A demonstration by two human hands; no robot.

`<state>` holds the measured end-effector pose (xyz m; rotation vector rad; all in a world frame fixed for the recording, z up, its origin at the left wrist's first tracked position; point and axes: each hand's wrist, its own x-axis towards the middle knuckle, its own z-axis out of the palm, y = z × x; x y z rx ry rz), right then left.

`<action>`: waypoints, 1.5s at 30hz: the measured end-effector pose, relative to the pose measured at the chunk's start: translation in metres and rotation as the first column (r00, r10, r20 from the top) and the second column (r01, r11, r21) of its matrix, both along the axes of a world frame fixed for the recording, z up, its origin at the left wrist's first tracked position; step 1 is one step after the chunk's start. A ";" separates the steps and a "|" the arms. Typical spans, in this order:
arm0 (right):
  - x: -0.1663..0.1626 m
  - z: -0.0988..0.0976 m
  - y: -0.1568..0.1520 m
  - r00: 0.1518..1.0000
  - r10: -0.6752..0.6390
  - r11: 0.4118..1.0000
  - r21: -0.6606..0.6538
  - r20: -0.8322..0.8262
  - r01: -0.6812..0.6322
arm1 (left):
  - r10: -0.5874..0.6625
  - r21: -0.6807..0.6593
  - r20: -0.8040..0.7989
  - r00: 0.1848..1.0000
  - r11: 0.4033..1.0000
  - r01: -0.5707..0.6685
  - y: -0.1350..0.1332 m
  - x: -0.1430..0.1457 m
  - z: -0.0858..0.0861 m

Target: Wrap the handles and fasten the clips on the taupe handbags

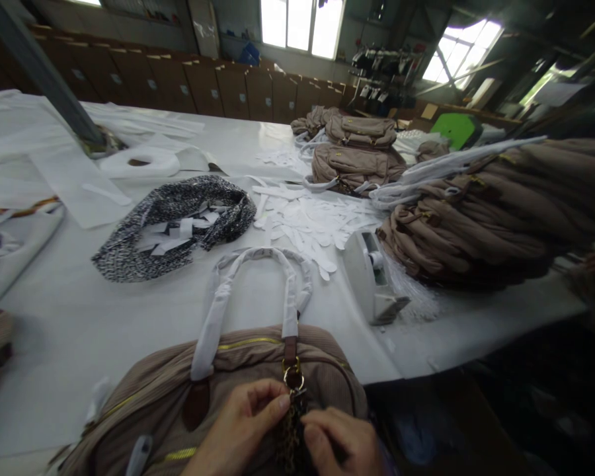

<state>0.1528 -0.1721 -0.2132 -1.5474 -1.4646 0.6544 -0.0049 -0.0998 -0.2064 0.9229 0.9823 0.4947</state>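
A brown corduroy handbag [258, 357] with yellow-gold zips lies at the table's near edge. Its two handles [223, 297] stand up, wrapped in white material. From a brown leather tab on the handle hangs a metal ring [294, 378], with a dark bag charm [288, 436] of chain below it. My left hand [242, 426] pinches the charm's top close under the ring, thumb against forefinger. On the charm's other side my right hand [344, 439] is closed, fingers curled and their tips at its edge. The lower part of the charm is dark and hard to make out.
Beyond the bag lie a grey knitted ring [178, 228] holding white scraps and a pile of white strips [307, 218]. To the right are a grey tape dispenser [369, 277] and heaped brown bags [500, 205]. Cartons [203, 89] line the back.
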 end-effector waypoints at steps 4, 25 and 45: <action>0.005 0.012 0.017 0.990 -0.088 0.985 -0.159 -0.107 0.071 | -0.036 0.033 0.003 0.999 0.999 0.036 0.003 0.000 0.002; 0.006 0.030 0.029 0.997 0.074 0.986 0.149 0.025 -0.077 | -0.003 0.580 -0.118 0.993 0.812 0.072 -0.004 0.011 0.025; -0.001 0.022 0.025 0.982 -0.038 0.969 -0.247 -0.183 -0.009 | 0.089 0.480 -0.252 0.964 0.876 0.044 0.000 0.005 0.027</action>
